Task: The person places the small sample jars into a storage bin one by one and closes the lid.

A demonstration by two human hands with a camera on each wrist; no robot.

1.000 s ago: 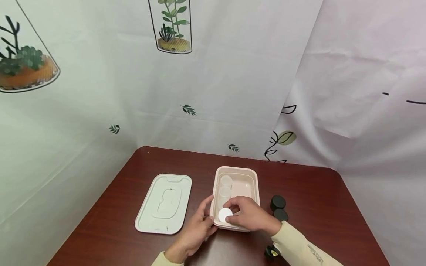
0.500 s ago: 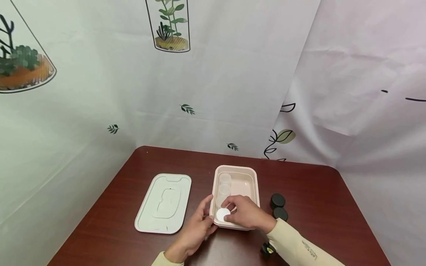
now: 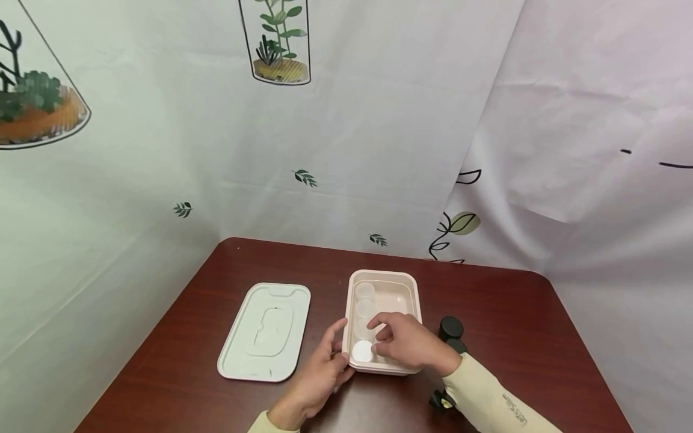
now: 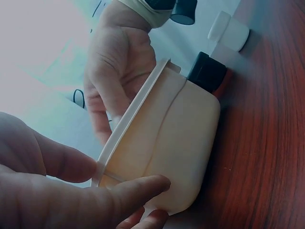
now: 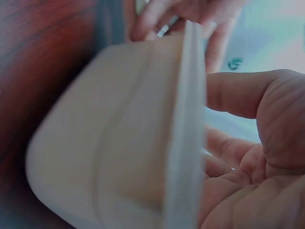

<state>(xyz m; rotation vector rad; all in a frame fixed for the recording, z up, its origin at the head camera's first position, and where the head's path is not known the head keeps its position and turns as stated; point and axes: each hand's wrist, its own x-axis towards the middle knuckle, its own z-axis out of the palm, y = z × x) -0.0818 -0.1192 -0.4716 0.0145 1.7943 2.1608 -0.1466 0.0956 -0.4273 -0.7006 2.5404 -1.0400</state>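
Note:
A pale pink rectangular plastic container stands on the table with its top uncovered. My left hand grips its near-left corner, with fingers against the outer wall and rim. Along the container's left side lie several round-topped pieces in a row. The nearest one, a white disc-topped piece, is brighter than the translucent round pieces behind it. Over the container, my right hand has its thumb beside the white piece and its index finger lifted off it. Nothing shows between those fingers. The undersides of the pieces are hidden.
A pale rectangular lid lies flat to the left. Black round pieces stand right of the container, partly behind my right forearm. The left wrist view shows a white cylindrical piece beyond a black one. Printed fabric walls surround the table.
My right hand's fingers have come off the white disc-topped piece and shifted slightly right. The piece stays at the near end of the row. My left hand keeps its hold.

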